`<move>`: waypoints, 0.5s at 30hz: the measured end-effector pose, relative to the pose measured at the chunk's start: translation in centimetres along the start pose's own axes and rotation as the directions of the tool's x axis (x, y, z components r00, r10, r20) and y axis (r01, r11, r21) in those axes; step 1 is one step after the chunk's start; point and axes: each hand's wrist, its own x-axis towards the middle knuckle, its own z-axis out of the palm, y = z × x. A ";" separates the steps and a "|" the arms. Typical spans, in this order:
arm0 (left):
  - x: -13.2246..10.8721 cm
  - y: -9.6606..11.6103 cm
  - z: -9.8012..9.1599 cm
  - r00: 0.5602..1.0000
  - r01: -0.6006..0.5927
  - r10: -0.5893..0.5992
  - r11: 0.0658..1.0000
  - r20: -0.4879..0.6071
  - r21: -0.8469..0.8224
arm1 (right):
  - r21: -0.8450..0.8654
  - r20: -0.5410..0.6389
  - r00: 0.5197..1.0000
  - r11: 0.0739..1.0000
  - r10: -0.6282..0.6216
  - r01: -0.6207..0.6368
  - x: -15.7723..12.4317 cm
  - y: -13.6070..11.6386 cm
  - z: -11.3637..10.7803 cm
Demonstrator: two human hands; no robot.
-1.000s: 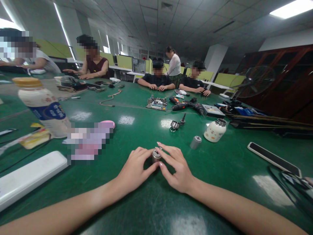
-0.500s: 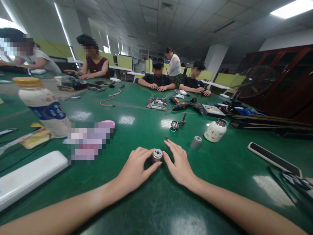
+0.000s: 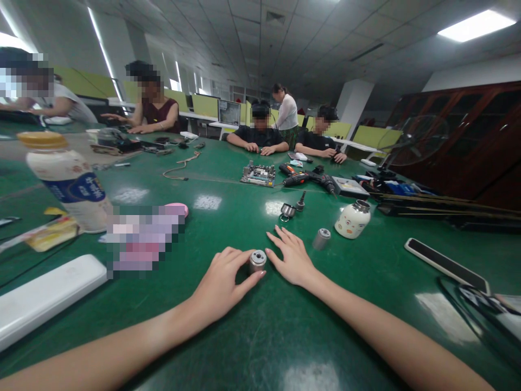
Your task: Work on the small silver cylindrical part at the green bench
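A small metal cylinder (image 3: pixel 258 257) with holes in its pale top stands upright on the green table. My left hand (image 3: pixel 220 278) curls around it from the left, thumb in front and fingers behind. Just to its right, my right hand (image 3: pixel 291 256) lies palm down, fingers stretched out and holding nothing I can see. A second, similar metal cylinder (image 3: pixel 322 239) stands to the right of that hand. Beyond my fingertips are a shiny steel cup-like part with a ring (image 3: pixel 287 210) and a small dark stemmed part (image 3: pixel 300 202).
A white patterned bottle without a lid (image 3: pixel 353 221) and a phone-like slab (image 3: pixel 446 265) are on the right. Power drills (image 3: pixel 305 176) and a circuit board (image 3: pixel 258 175) lie farther back. Left are a drink bottle (image 3: pixel 75 187) and a long white case (image 3: pixel 49 296). Several people sit around.
My right hand has moved slightly forward and flattened, its fingers a little farther from the cylinder. My left hand stays around the cylinder. The whole view has shifted slightly.
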 end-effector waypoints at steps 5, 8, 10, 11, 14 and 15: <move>0.0 -0.1 0.1 1.000 0.003 -0.003 1.000 -0.007 0.003 | 0.011 -0.074 0.997 1.000 0.012 -0.011 0.1 0.1 0.1; 0.0 0.0 0.0 1.000 0.005 -0.005 1.000 -0.005 0.005 | -0.007 -0.102 0.993 0.998 -0.056 0.055 0.6 0.2 0.1; 0.0 0.1 0.0 1.000 0.008 -0.008 1.000 0.002 0.004 | -0.009 -0.069 0.994 0.996 -0.089 0.088 1.0 0.3 0.1; 0.0 0.1 0.0 1.000 0.010 -0.010 1.000 0.006 0.003 | -0.004 -0.047 0.995 0.996 -0.093 0.093 1.1 0.3 0.1; 0.0 0.1 0.0 1.000 0.020 -0.020 1.000 0.015 0.006 | 0.025 -0.037 0.995 0.995 -0.097 0.098 1.3 0.4 0.3; 0.0 0.1 0.0 1.000 0.022 -0.022 1.000 0.016 0.007 | 0.036 -0.059 0.994 0.994 -0.097 0.099 1.2 0.4 0.4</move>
